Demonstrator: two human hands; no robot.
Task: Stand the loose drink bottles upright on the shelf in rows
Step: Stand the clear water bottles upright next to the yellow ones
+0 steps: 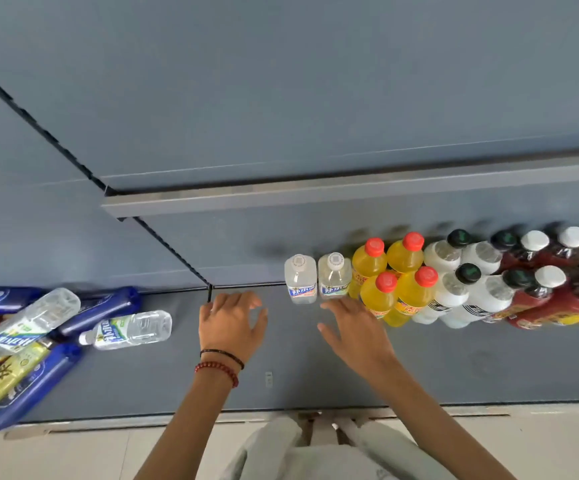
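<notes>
Grey-blue metal shelf (454,368) carries a block of standing drinks along its right half. There are two clear square water bottles with white caps (300,280), then yellow-orange juice bottles with red caps (378,292), milky white bottles with black caps (454,292) and dark red bottles with white caps (537,296), mostly two deep. The clear pair forms only a back row, with bare shelf in front of it. Loose stock lies well apart at the left: a clear plastic bottle with a blue-and-green label (132,329) on its side, and beyond it a heap of dark blue bottles (31,386) and a yellow-green tea bottle (7,379). The step in hand looks like the pause between placements, with neither hand carrying anything. The left hand (231,323), with beaded bracelets (218,363) at the wrist, hovers over bare shelf with its grip wide open and fingers spread. The right hand (354,327) is likewise splayed and empty. Its fingertips (326,304) sit just beside the base of the nearer clear bottle, and whether they touch it I cannot tell. The next move probably calls for the left hand to swing to the lying clear bottle, wrap its body, turn the cap upward and stand it in front of the matching pair without knocking them.
</notes>
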